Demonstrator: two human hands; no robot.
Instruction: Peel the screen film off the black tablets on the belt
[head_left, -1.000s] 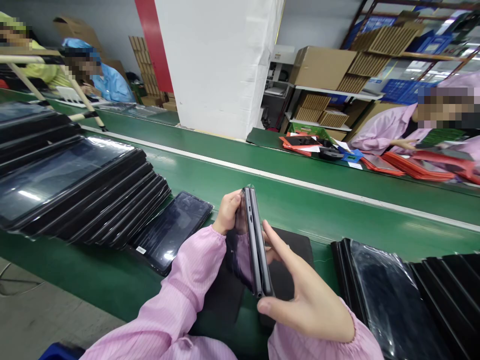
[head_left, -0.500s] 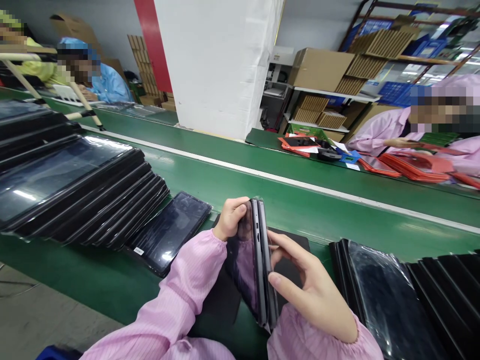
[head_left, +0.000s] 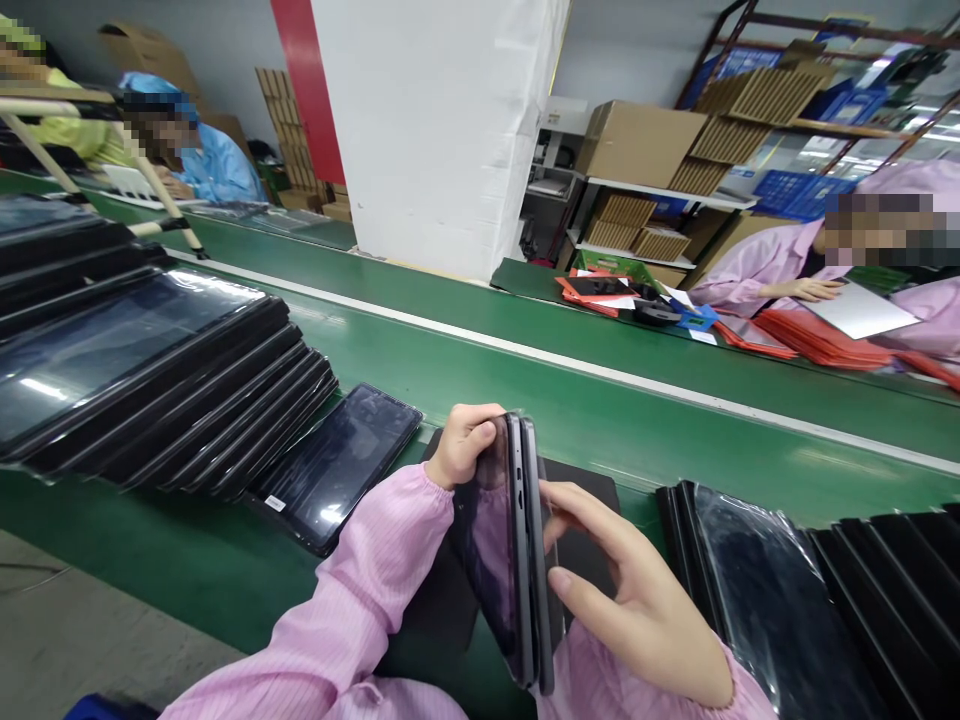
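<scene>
My left hand (head_left: 466, 446) is closed around the top of two dark tablets (head_left: 519, 560) held face to back, standing on edge and tilted. The left one's glossy screen faces left, and ports show along its grey side. My right hand (head_left: 626, 590) is at the other side, thumb and index finger spread apart. Its fingertips are at the right-hand tablet's outer face, where some clear film shows; the other fingers are partly hidden. Beneath the tablets lies a black mat (head_left: 442, 590). A single tablet (head_left: 341, 460) with a small white label rests left of my arm.
Overlapping rows of film-wrapped tablets lie on the left (head_left: 150, 370) and right (head_left: 780, 590) of the green bench (head_left: 247, 580). A white strip (head_left: 600, 368) runs along it. Across stand a white pillar (head_left: 427, 130), a co-worker in pink (head_left: 765, 260) with orange sleeves (head_left: 825, 338), and another in blue (head_left: 221, 165).
Both tablets and my hands have shifted slightly down and toward me. My right thumb sits a little farther from the tablet. The co-worker in pink now has a pale flat panel in hand.
</scene>
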